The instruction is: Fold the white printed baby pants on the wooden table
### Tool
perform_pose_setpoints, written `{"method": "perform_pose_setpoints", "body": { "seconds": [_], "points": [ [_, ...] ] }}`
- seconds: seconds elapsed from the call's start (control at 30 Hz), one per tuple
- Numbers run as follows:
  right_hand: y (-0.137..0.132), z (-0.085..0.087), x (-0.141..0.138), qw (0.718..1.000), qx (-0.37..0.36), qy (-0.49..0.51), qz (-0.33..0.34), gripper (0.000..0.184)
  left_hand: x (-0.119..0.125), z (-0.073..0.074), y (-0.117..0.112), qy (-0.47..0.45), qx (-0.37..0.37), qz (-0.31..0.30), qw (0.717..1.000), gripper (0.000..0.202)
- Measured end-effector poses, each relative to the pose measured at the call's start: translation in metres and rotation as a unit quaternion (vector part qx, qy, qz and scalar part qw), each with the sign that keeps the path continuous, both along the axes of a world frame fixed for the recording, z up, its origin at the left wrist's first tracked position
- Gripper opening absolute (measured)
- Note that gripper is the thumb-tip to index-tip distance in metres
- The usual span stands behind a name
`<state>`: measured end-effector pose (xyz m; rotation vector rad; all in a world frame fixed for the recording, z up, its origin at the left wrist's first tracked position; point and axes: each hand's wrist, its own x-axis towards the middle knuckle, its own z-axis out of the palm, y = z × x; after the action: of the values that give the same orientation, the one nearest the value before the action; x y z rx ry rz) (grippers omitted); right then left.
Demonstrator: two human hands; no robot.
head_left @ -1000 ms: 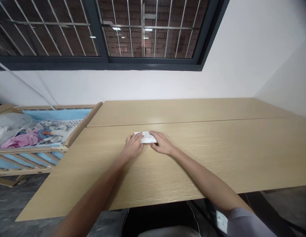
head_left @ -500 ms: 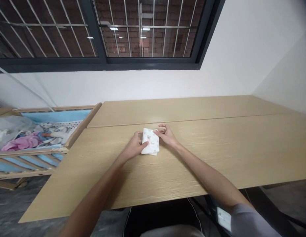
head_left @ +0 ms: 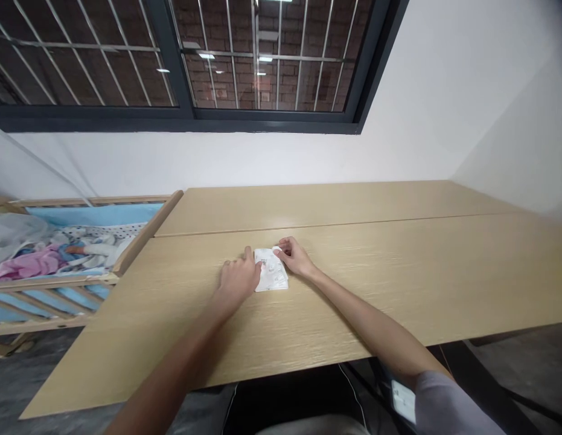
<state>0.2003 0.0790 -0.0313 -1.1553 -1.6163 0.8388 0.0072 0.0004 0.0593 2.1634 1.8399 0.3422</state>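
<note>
A small folded white cloth point(head_left: 271, 275) with a faint print lies flat on the light wooden table point(head_left: 398, 272), near its middle. My left hand point(head_left: 239, 278) rests on the table against the cloth's left edge, fingers curled and thumb on the cloth. My right hand point(head_left: 294, 257) pinches the cloth's far right corner with curled fingers.
A wooden crib point(head_left: 81, 241) with blue lining stands at the table's left end, filled with pink, white and blue clothes. A white wall and a barred window point(head_left: 217, 60) run behind the table. A dark chair edge shows below the table's front.
The cloth was pressed under both hands, then lifted and turned. Now it lies flat, nearer to me, with both hands at its edges.
</note>
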Motion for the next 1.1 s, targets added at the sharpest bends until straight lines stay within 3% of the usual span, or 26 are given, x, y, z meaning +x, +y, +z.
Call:
{"method": "perform_pose_setpoints", "body": {
  "seconds": [0.07, 0.13, 0.27, 0.4, 0.6, 0.87, 1.0, 1.1],
  "points": [
    [-0.009, 0.014, -0.001, 0.997, 0.052, -0.051, 0.027, 0.049, 0.015, 0.005, -0.026, 0.058, 0.049, -0.024, 0.997, 0.051],
    [-0.022, 0.032, -0.005, 0.982, 0.113, -0.123, 0.092, 0.052, 0.033, -0.003, -0.053, 0.113, 0.094, -0.051, 0.988, 0.057],
    [-0.054, 0.064, -0.018, 0.92, 0.145, -0.239, 0.273, 0.054, 0.063, -0.04, -0.087, 0.137, 0.111, -0.026, 0.984, 0.067],
    [-0.069, 0.072, -0.023, 0.886, 0.131, -0.255, 0.365, 0.052, 0.068, -0.069, -0.091, 0.102, 0.105, -0.021, 0.989, 0.068],
    [-0.041, 0.053, -0.006, 0.914, 0.064, -0.217, 0.337, 0.045, 0.063, -0.076, -0.087, 0.014, 0.125, -0.018, 0.992, 0.067],
    [0.024, 0.038, 0.003, 0.918, 0.058, -0.262, 0.292, 0.057, 0.063, -0.067, -0.089, 0.059, 0.105, -0.025, 0.992, 0.072],
    [0.032, 0.037, 0.002, 0.919, 0.053, -0.279, 0.275, 0.061, 0.057, -0.072, -0.089, 0.075, 0.116, -0.027, 0.99, 0.069],
    [0.027, 0.039, 0.006, 0.938, 0.043, -0.256, 0.228, 0.061, 0.054, -0.071, -0.089, 0.075, 0.131, -0.034, 0.988, 0.066]
  ]
}}
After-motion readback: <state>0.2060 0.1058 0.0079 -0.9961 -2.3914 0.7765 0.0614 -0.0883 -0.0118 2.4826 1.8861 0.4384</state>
